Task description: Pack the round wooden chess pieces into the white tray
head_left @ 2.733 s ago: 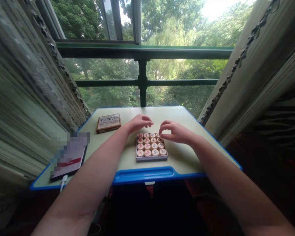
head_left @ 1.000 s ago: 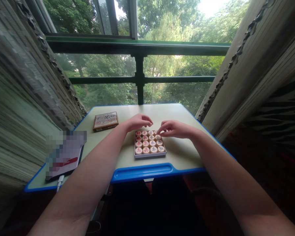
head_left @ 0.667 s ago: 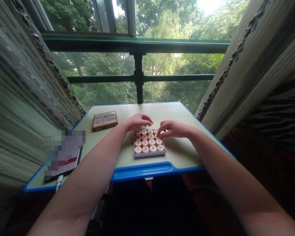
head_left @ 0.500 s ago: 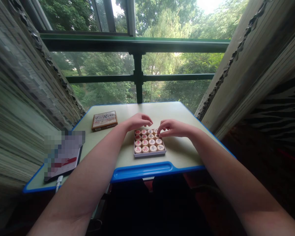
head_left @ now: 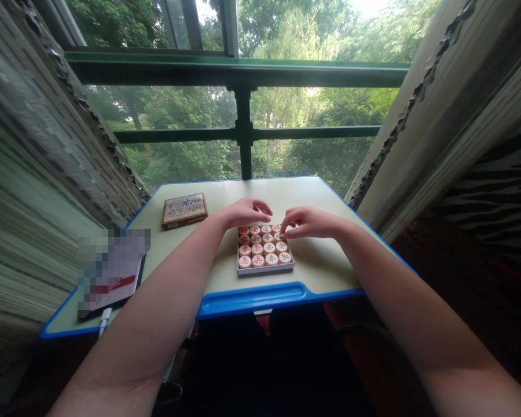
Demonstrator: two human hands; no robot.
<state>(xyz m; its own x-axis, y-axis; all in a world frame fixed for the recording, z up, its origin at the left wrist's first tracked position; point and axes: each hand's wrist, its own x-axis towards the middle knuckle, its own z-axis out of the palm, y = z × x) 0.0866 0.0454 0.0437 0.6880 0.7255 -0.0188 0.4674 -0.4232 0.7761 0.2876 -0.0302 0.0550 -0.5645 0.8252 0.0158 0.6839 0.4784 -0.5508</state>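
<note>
A shallow white box (head_left: 267,270) on the table holds rows of round wooden Chinese chess pieces (head_left: 257,261), red characters on the left and dark ones on the right. My left hand (head_left: 248,212) is over the box's far edge, fingers loosely bent and apart, with nothing visible in them. At the right side of the box, my right hand (head_left: 306,222) has curled fingers, their tips on a dark-lettered piece (head_left: 278,237) in the second row from the back. The fingers partly cover that piece and the back-right corner piece.
A flat brown-edged box (head_left: 184,209) with a printed lid lies at the back left of the blue-edged table (head_left: 330,272). On the left, a tablet-like device (head_left: 132,281), partly blurred out, has a white cable (head_left: 105,320). Curtains flank the window.
The view has shifted slightly. My right hand stays at the same piece, its fingertips a little farther right on it. My left hand is almost unmoved.
</note>
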